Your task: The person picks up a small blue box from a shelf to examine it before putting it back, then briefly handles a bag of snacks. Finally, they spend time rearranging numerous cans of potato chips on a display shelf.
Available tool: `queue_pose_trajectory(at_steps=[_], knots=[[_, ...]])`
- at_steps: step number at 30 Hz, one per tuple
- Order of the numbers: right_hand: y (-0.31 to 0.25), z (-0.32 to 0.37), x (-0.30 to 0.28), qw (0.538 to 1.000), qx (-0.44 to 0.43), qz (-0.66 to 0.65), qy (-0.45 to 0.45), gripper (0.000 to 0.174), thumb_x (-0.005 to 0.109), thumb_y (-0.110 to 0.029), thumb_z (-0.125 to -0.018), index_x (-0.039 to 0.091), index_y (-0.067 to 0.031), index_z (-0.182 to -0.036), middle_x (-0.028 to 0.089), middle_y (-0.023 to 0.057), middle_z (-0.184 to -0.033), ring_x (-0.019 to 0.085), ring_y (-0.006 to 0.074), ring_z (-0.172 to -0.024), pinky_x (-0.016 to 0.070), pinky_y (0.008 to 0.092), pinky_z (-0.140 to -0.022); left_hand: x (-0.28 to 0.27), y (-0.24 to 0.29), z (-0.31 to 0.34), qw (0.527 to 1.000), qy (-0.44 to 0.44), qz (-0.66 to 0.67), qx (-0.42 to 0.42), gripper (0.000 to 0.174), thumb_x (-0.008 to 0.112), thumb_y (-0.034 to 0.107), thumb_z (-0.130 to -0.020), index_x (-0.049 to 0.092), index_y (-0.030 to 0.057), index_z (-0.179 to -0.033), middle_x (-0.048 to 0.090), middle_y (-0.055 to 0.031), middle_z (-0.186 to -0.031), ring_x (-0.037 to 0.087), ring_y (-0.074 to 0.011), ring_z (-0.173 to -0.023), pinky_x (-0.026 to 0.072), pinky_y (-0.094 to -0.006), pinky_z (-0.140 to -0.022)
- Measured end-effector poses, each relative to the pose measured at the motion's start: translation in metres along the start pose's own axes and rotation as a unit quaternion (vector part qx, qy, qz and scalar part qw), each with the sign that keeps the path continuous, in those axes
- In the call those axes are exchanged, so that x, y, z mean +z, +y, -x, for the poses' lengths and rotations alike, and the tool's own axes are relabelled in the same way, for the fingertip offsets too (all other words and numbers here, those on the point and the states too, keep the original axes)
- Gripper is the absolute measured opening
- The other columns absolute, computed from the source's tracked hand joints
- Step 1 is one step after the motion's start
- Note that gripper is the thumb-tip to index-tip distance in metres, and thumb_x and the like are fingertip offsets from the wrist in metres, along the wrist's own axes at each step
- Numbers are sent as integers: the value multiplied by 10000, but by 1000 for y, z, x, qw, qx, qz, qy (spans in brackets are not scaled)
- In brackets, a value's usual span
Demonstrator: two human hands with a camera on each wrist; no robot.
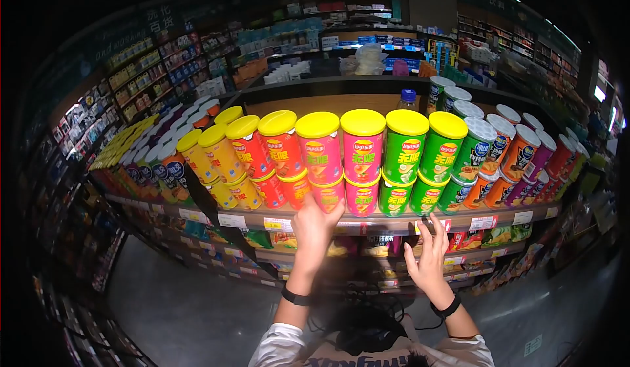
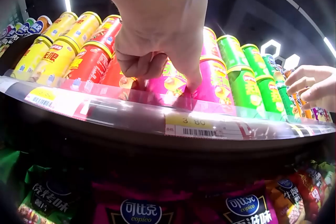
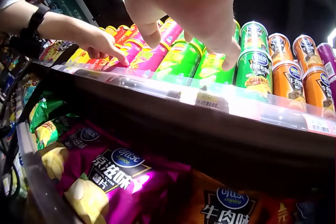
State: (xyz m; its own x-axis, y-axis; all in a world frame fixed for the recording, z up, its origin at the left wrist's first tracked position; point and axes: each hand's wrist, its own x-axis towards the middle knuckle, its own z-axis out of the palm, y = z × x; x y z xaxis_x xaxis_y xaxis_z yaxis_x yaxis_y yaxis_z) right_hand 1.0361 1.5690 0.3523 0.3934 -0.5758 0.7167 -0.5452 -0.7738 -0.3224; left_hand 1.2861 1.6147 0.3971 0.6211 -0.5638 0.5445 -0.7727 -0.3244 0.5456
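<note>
My left hand [image 1: 317, 220] reaches to the lower pink chip can [image 1: 326, 195] at the shelf's front. In the left wrist view, its curled fingers [image 2: 140, 66] lie on the can's left and the thumb on its right, gripping it low down. On top of that can stands another pink can [image 1: 319, 153] with a yellow lid. My right hand [image 1: 430, 254] is held before the shelf edge below the green cans [image 1: 431, 195], its fingers loosely bent and nothing in them. From the right wrist, the fingers overlap the green cans [image 3: 178, 62].
Stacked cans in yellow, red, pink and green line the curved shelf, with orange cans [image 3: 289, 83] to the right. A clear strip with price tags [image 2: 190, 125] runs along its edge. Chip bags [image 3: 113, 169] fill the shelf below. A blue-capped bottle [image 1: 408, 98] stands behind the cans.
</note>
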Motion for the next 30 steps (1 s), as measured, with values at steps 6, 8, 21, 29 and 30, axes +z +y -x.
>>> queue_pose_trajectory(at_steps=[6, 8, 21, 29, 30], knots=[[2, 5, -1, 1000, 10, 4, -13, 564, 655, -141, -817, 437, -45, -1327, 334, 257, -1416, 324, 430, -1289, 242, 502, -1064, -18, -5, 8, 998, 49, 30, -1, 540, 738, 491, -754, 580, 1, -916, 596, -142, -616, 630, -323, -601, 491, -400, -576], [4, 10, 0, 1000, 17, 7, -15, 554, 649, -138, -817, 439, -36, -1319, 331, 250, -1418, 329, 432, -1287, 245, 504, -1061, -31, -7, 7, 992, 66, 79, -78, 381, 747, 316, -798, 568, 8, -934, 544, -92, -649, 556, -255, -588, 471, -362, -603], [12, 21, 6, 998, 51, 11, -38, 538, 630, -120, -810, 440, -12, -1302, 341, 238, -1409, 342, 427, -1286, 256, 501, -1055, 6, -47, -17, 984, 174, -40, -15, 622, 793, 369, -702, 546, -27, -1113, 642, -170, -850, 642, -318, -757, 500, -390, -657], [17, 24, 9, 997, 60, -4, -46, 532, 656, -102, -787, 468, -11, -1276, 344, 247, -1403, 343, 440, -1257, 260, 512, -1053, 1, -50, -21, 989, 143, -16, -21, 592, 799, 392, -684, 569, -12, -1050, 651, -135, -722, 657, -310, -669, 509, -401, -611], [17, 25, 9, 997, 56, 4, -47, 537, 651, -106, -790, 462, -16, -1285, 345, 242, -1406, 346, 433, -1264, 260, 507, -1054, 1, -50, -21, 990, 142, -16, -20, 588, 799, 397, -683, 572, -11, -1041, 650, -135, -717, 658, -309, -667, 510, -402, -610]])
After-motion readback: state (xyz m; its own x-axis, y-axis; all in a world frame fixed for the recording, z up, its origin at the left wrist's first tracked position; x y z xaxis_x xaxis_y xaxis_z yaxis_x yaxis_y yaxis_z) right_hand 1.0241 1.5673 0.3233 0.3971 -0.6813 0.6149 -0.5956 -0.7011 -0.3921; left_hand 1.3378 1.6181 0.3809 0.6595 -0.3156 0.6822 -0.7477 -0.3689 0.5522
